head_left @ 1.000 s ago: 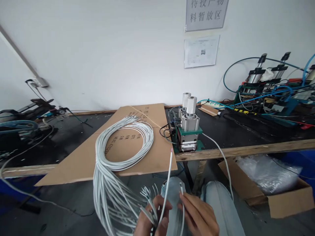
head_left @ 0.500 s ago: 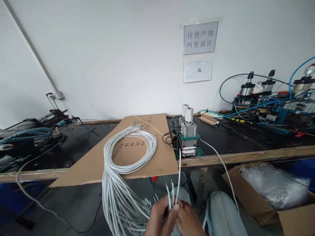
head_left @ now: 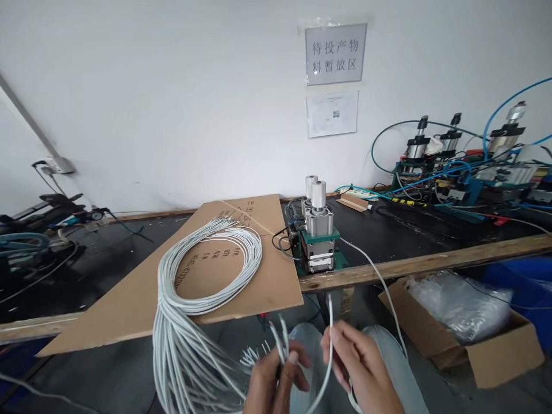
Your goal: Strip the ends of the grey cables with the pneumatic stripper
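Observation:
A thick bundle of grey-white cables (head_left: 202, 270) lies coiled on a flat sheet of cardboard (head_left: 259, 287) and hangs down off the bench edge towards my lap. My left hand (head_left: 271, 379) is closed around several loose cable ends at the bottom of the view. My right hand (head_left: 362, 368) pinches a single cable (head_left: 330, 322) whose tip points up, just to the right of the left hand. A small pneumatic machine with a green base (head_left: 318, 241) stands on the bench edge straight above the hands.
The dark bench with a wooden front rail (head_left: 431, 261) carries more pneumatic machines with blue hoses (head_left: 457, 167) at the right. An open cardboard box with plastic bags (head_left: 466, 322) sits on the floor at the right. Black equipment and cables (head_left: 38, 230) lie at the left.
My hands were pressed together on the cable ends; now the right hand has drawn one cable away to the right. The view has shifted slightly.

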Tool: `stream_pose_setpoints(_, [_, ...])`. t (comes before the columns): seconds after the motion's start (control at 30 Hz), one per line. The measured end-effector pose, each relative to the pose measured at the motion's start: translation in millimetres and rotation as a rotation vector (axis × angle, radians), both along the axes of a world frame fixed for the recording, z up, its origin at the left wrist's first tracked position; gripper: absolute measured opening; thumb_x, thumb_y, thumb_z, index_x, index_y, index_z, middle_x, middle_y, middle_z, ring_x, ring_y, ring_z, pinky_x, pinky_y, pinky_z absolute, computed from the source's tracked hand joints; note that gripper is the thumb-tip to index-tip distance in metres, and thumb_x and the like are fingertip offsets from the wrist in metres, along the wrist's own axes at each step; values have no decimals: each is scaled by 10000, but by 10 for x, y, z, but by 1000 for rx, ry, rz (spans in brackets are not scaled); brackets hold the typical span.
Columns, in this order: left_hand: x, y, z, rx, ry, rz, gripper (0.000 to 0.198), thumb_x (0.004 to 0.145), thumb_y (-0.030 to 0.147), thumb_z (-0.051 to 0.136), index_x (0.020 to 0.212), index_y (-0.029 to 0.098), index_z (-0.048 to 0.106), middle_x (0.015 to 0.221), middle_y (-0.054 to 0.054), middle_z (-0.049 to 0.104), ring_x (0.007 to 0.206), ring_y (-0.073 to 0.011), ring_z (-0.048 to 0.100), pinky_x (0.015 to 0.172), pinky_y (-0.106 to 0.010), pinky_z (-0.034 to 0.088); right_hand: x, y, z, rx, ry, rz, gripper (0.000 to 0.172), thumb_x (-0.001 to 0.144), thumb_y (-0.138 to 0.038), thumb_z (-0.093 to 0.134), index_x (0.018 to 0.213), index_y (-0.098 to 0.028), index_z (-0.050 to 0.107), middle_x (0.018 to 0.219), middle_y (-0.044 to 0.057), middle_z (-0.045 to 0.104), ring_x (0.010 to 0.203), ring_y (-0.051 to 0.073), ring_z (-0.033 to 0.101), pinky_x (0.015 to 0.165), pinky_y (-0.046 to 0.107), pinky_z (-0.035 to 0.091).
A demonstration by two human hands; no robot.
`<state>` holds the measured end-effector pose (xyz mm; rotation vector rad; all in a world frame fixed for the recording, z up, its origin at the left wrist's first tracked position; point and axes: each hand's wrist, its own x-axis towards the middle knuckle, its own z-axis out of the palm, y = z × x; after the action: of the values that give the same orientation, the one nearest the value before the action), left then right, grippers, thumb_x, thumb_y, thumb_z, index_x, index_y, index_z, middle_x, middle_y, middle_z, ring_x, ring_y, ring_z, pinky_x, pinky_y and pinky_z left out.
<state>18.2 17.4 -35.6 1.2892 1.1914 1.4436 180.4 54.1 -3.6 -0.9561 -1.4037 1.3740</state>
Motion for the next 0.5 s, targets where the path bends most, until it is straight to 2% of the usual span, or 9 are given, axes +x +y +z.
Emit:
stream_pose_setpoints(0.03, [-11,3,58,-10,-66,54,551,989,659,537,984,138,716,709,-50,654,551,-92,510,568,-193,378,12,-78,-72,-8,-20,67,615,977,-735,484,825,-152,604,645,-1,453,505,70,353,478,219,255])
stream_pose_setpoints(0.1, [-17,23,175,-30,-122,37,543,984,652,558,1003,124,686,677,-11,565,549,-69,418,533,-175,318,21,-212,-168,15,-88,169,647,982,-760,432,855,-155,620,646,6,453,521,91,417,501,232,306])
stream_pose_setpoints(0.23, [27,82,341,-31,-146,-240,471,966,580,629,917,112,643,687,12,481,527,-63,438,497,-175,364,-7,-307,-188,79,-242,254,591,1049,-664,369,790,-163,547,683,20,489,537,91,465,514,216,370])
stream_pose_setpoints(0.33, [52,100,398,-77,-235,-324,476,942,583,661,849,123,580,634,37,444,478,-50,408,455,-163,343,5,-296,-162,80,-251,297,589,1058,-653,347,777,-168,528,668,14,483,546,95,476,523,213,392])
stream_pose_setpoints(0.5, [4,92,377,-101,-264,-315,432,926,529,709,839,124,587,630,49,437,472,-37,407,457,-154,307,83,-319,-164,56,-338,334,579,1071,-631,340,808,-164,557,715,24,515,628,105,534,582,206,423])
